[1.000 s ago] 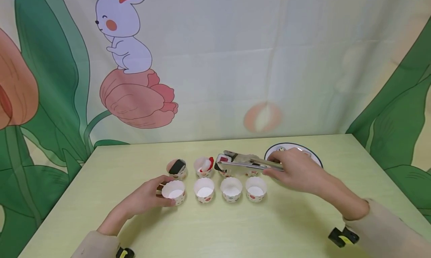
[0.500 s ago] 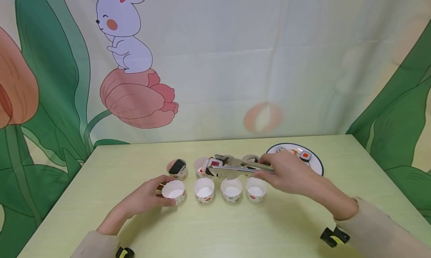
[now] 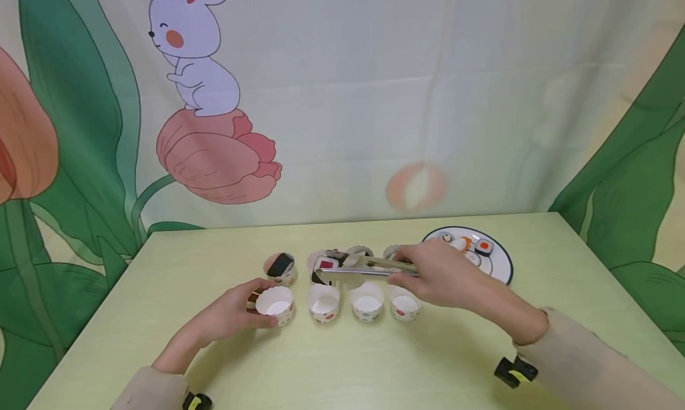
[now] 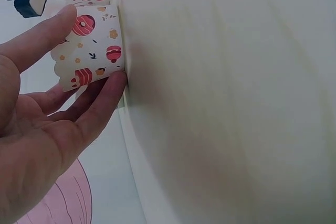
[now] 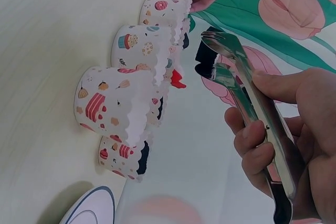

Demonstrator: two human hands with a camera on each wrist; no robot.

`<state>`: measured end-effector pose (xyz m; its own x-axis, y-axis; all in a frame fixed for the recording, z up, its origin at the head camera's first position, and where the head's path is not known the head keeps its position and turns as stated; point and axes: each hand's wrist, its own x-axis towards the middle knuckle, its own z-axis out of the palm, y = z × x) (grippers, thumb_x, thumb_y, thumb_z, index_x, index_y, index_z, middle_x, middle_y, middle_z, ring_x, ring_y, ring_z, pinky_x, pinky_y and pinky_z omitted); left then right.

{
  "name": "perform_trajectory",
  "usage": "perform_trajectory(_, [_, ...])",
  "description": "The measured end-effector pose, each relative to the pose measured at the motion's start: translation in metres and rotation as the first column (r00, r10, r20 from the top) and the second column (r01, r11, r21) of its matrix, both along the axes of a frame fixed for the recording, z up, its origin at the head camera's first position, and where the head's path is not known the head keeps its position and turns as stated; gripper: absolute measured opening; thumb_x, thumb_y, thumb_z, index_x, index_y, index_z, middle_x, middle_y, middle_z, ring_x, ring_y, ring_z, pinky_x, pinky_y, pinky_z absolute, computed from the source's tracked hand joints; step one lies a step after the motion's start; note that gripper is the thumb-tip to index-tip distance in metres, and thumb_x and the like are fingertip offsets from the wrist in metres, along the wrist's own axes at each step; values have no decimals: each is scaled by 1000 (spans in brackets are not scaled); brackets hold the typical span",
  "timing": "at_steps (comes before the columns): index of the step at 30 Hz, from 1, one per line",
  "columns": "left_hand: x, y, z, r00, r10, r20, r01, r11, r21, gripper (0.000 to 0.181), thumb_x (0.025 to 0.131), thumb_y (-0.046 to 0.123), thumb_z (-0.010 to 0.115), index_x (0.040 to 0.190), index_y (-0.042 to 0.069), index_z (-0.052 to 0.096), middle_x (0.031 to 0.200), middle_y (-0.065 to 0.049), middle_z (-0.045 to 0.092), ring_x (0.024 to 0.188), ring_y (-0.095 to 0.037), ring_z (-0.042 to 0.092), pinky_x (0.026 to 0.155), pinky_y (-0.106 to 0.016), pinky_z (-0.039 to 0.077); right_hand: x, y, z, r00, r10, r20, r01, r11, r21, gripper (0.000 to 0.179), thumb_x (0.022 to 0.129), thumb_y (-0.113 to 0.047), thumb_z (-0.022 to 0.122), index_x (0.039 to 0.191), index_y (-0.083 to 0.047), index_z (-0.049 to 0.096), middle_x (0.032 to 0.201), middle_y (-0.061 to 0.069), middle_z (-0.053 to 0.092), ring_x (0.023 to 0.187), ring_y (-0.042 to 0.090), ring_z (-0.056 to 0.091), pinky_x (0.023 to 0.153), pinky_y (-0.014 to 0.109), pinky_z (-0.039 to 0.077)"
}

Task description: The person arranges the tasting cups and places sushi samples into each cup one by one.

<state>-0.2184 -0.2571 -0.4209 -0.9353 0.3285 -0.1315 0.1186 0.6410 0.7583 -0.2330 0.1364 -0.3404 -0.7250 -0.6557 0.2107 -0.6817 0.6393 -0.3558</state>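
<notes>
My left hand (image 3: pixel 230 312) holds the leftmost front paper cup (image 3: pixel 275 306), thumb on one side and fingers on the other; the left wrist view shows its printed wall (image 4: pixel 97 48). My right hand (image 3: pixel 449 273) grips metal tongs (image 3: pixel 374 270). Between the tong tips is a sushi roll piece (image 3: pixel 324 263) with black wrap, white rice and a dark red centre. In the right wrist view this piece (image 5: pixel 206 51) hangs above the cups. It covers part of the second back cup, where a red tail (image 5: pixel 177 78) sticks out.
Several patterned paper cups stand in two rows. The back left cup holds a black-wrapped piece (image 3: pixel 280 265). At the back right, a white blue-rimmed plate (image 3: pixel 502 270) bears several sushi pieces, one with an orange centre (image 3: pixel 484 247). A printed curtain (image 3: pixel 342 131) hangs behind the table.
My right hand has carried the tongs and the sushi roll piece leftward, from over the third back cup to over the second. More of the plate shows. My left hand stays on its cup.
</notes>
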Motion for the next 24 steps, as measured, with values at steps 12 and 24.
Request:
perform_trajectory(12, [-1, 0, 2, 1000, -22, 1, 22, 1000, 3, 63, 84, 22, 87, 135, 1, 57, 120, -8, 63, 112, -30, 57, 93, -44, 50, 1, -15, -4, 999, 2, 32, -3, 1000, 20, 17, 95, -28, 76, 93, -13, 67, 72, -10, 57, 53, 4, 46, 51, 25, 40])
perform_trajectory(24, [-2, 1, 2, 1000, -25, 8, 25, 1000, 11, 66, 84, 20, 88, 137, -1, 55, 119, -9, 62, 110, -30, 57, 89, -42, 52, 3, -30, -6, 999, 35, 13, -35, 999, 29, 19, 96, -29, 75, 97, -10, 72, 72, -10, 58, 70, 9, 51, 59, 27, 44])
